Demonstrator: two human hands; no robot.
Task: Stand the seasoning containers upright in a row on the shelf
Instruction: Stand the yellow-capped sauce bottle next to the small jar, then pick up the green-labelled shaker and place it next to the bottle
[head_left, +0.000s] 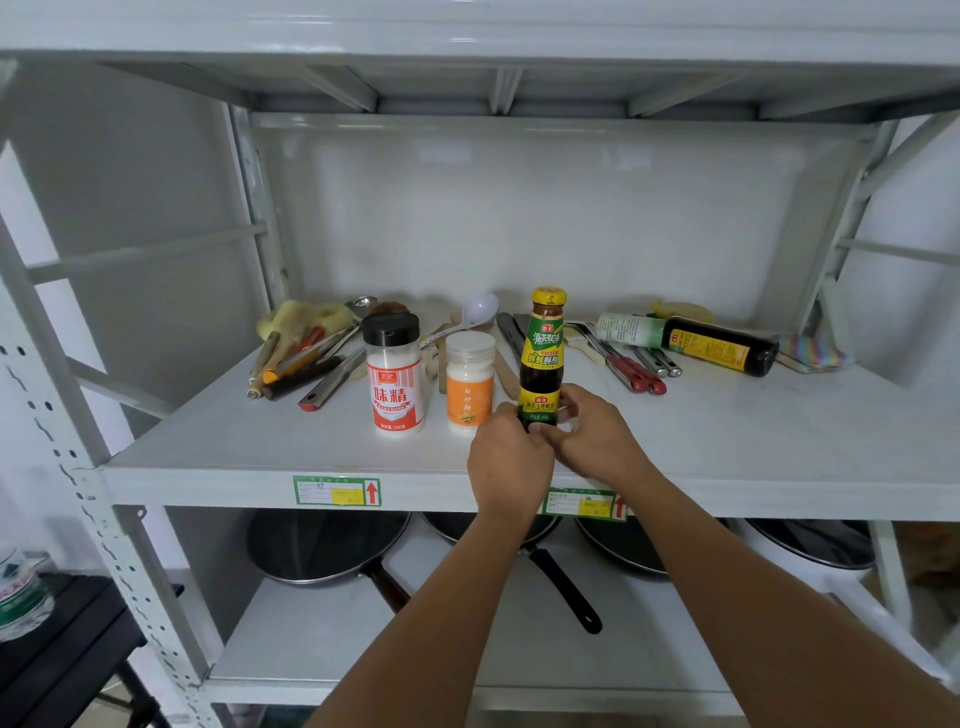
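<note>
On the white metal shelf (291, 447) three containers stand upright side by side. At the left is a shaker with a black cap and red label (393, 374), then a white-lidded jar with an orange label (470, 383), then a dark sauce bottle with a yellow cap and green label (543, 353). My left hand (509, 462) and my right hand (597, 431) both grip the base of that sauce bottle. Farther right, a dark bottle with a yellow label (722, 345) lies on its side, and a white-and-green container (628, 328) lies next to it.
Kitchen utensils lie along the back of the shelf: a white ladle (475, 312), knives with red handles (628, 371), tools at the left (306, 358). A striped cloth (813, 351) sits at far right. Several woks (327, 545) rest on the shelf below.
</note>
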